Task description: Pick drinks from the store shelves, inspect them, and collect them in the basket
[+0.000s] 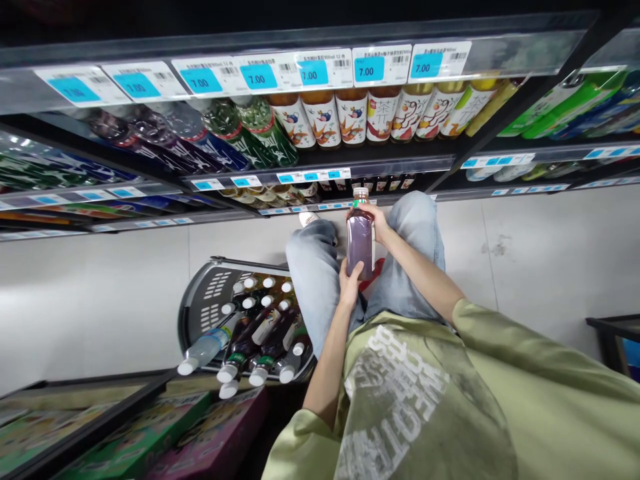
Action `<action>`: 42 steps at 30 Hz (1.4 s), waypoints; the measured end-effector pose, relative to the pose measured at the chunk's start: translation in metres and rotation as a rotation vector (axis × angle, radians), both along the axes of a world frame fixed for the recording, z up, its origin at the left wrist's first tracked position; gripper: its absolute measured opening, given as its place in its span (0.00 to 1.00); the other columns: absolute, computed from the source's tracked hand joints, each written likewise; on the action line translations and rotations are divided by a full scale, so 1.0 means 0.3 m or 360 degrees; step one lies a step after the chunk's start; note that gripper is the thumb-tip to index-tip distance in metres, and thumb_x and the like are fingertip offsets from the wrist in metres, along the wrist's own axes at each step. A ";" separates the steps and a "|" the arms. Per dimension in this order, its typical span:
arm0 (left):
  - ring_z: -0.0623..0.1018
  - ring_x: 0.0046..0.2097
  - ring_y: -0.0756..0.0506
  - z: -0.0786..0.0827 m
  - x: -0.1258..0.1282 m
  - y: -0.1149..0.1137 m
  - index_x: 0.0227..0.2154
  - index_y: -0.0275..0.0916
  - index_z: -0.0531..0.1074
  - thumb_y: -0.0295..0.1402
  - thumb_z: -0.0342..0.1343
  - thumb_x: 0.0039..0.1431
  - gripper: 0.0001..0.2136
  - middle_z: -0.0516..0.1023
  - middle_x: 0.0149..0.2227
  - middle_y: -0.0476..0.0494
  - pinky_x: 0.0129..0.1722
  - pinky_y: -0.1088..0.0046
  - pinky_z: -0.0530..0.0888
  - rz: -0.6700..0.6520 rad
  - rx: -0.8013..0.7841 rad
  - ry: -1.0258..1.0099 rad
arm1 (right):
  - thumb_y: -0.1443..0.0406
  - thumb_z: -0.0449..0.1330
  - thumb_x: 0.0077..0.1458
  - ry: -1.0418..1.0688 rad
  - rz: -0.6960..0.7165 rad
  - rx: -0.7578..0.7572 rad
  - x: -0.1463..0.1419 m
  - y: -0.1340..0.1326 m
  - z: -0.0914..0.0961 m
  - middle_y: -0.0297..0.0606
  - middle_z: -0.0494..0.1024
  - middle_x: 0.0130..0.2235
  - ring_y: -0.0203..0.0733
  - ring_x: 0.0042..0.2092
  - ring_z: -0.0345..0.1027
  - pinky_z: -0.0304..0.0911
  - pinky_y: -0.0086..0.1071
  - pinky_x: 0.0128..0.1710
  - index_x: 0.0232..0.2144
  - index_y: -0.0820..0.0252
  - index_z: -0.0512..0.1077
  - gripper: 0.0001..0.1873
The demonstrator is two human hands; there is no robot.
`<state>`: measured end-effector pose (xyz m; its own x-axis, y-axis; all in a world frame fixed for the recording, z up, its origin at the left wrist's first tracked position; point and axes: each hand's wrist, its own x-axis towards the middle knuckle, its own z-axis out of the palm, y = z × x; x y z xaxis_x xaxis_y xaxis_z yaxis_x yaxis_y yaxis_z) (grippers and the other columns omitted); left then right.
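While the drinks shelves point(410, 165) loom ahead and the basket point(207, 297) of bottles lies low on the left, the purple bottle point(361, 243) stands upright above the knees. The left hand point(350, 285) cups its base and the right hand point(379, 221) wraps its neck. Holding it steady and upright with both hands seems the best way to handle it.

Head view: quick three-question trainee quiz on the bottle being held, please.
1. True or false: the clear plastic bottle of purple drink is held by both hands.
2. Which hand grips it nearer the cap? A) left hand B) right hand
3. Fill in: the dark perforated plastic basket beside the person's knee holds several capped ____.
Key: 1 true; 2 B; 3 bottles.
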<state>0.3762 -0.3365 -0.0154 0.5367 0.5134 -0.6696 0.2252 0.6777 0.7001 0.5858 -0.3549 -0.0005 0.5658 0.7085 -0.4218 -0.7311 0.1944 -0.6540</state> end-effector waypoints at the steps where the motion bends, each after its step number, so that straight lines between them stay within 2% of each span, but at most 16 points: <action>1: 0.84 0.49 0.40 0.005 0.005 0.002 0.53 0.42 0.77 0.46 0.78 0.46 0.33 0.83 0.53 0.39 0.42 0.68 0.84 0.0042 0.0003 0.0033 | 0.48 0.69 0.51 -0.0026 -0.0023 -0.0021 -0.003 0.003 -0.002 0.37 0.81 0.27 0.41 0.26 0.73 0.70 0.32 0.25 0.29 0.59 0.76 0.20; 5: 0.84 0.47 0.42 0.020 0.021 0.011 0.55 0.44 0.74 0.48 0.78 0.45 0.35 0.80 0.59 0.38 0.36 0.71 0.83 0.0179 0.0045 0.0099 | 0.47 0.71 0.48 -0.0049 -0.0182 -0.0124 -0.014 0.019 -0.011 0.35 0.80 0.25 0.41 0.25 0.72 0.69 0.33 0.26 0.27 0.57 0.75 0.21; 9: 0.85 0.42 0.44 0.024 0.026 0.013 0.58 0.45 0.73 0.48 0.77 0.47 0.35 0.80 0.59 0.37 0.31 0.74 0.81 0.0183 0.0027 0.0151 | 0.47 0.75 0.43 -0.0049 -0.0305 -0.0291 -0.015 0.027 -0.028 0.32 0.78 0.24 0.38 0.24 0.71 0.66 0.31 0.25 0.28 0.56 0.72 0.23; 13: 0.85 0.42 0.44 0.019 0.023 0.011 0.58 0.44 0.73 0.44 0.80 0.43 0.39 0.80 0.59 0.36 0.29 0.76 0.80 0.0125 0.0056 0.0192 | 0.49 0.77 0.40 -0.0059 -0.0309 -0.0328 -0.010 0.027 -0.040 0.29 0.78 0.25 0.37 0.25 0.71 0.67 0.30 0.27 0.29 0.56 0.73 0.23; 16: 0.85 0.40 0.44 0.019 0.020 0.012 0.56 0.42 0.74 0.45 0.81 0.40 0.39 0.80 0.58 0.35 0.28 0.75 0.80 0.0074 0.0082 0.0197 | 0.48 0.77 0.43 -0.0063 -0.0243 -0.0267 -0.006 0.023 -0.030 0.31 0.80 0.26 0.38 0.26 0.72 0.68 0.31 0.28 0.29 0.57 0.75 0.23; 20: 0.85 0.42 0.42 0.024 0.018 0.011 0.55 0.41 0.76 0.48 0.80 0.41 0.38 0.82 0.55 0.36 0.33 0.70 0.84 0.0032 0.0083 0.0127 | 0.49 0.74 0.47 -0.0018 -0.0063 -0.0108 -0.003 0.013 0.009 0.35 0.82 0.28 0.40 0.27 0.74 0.71 0.32 0.28 0.30 0.58 0.76 0.21; 25: 0.86 0.42 0.40 0.013 0.014 0.003 0.47 0.38 0.80 0.55 0.75 0.42 0.34 0.87 0.43 0.41 0.40 0.65 0.84 -0.0038 -0.0080 -0.0078 | 0.51 0.71 0.51 0.0139 0.0101 0.0058 -0.009 -0.001 0.056 0.38 0.85 0.33 0.46 0.34 0.80 0.75 0.34 0.31 0.35 0.59 0.76 0.19; 28: 0.87 0.44 0.39 0.002 0.011 0.000 0.43 0.37 0.80 0.55 0.74 0.41 0.31 0.88 0.42 0.40 0.46 0.63 0.84 -0.0011 -0.0149 -0.0179 | 0.52 0.70 0.51 0.0163 0.0101 0.0147 -0.011 -0.006 0.066 0.38 0.85 0.35 0.48 0.35 0.82 0.76 0.35 0.30 0.36 0.58 0.73 0.18; 30: 0.87 0.45 0.36 0.000 0.009 -0.002 0.42 0.37 0.80 0.55 0.73 0.42 0.30 0.88 0.41 0.39 0.48 0.59 0.84 0.0003 -0.0238 -0.0202 | 0.52 0.70 0.53 0.0155 0.0079 0.0163 -0.011 -0.008 0.069 0.37 0.85 0.34 0.48 0.35 0.82 0.76 0.35 0.30 0.36 0.57 0.72 0.18; 33: 0.87 0.47 0.31 0.005 0.005 -0.004 0.42 0.36 0.80 0.56 0.70 0.44 0.30 0.88 0.39 0.37 0.48 0.53 0.84 0.0014 -0.0329 -0.0212 | 0.52 0.69 0.55 0.0131 0.0073 0.0137 -0.010 -0.007 0.070 0.37 0.84 0.34 0.47 0.34 0.82 0.76 0.35 0.31 0.36 0.56 0.71 0.18; 39: 0.88 0.42 0.31 0.023 0.007 -0.002 0.41 0.35 0.81 0.56 0.70 0.43 0.30 0.88 0.36 0.37 0.45 0.52 0.85 -0.0012 -0.0388 -0.0215 | 0.51 0.70 0.52 0.0057 0.0068 0.0175 -0.011 -0.006 0.074 0.37 0.85 0.34 0.46 0.33 0.81 0.76 0.35 0.31 0.36 0.57 0.72 0.19; 42: 0.88 0.44 0.30 0.028 0.010 0.000 0.39 0.35 0.81 0.55 0.69 0.45 0.28 0.88 0.36 0.36 0.47 0.52 0.85 0.0017 -0.0348 -0.0189 | 0.51 0.70 0.50 0.0034 0.0060 0.0204 -0.011 -0.006 0.073 0.36 0.84 0.34 0.46 0.32 0.80 0.75 0.35 0.30 0.36 0.57 0.73 0.19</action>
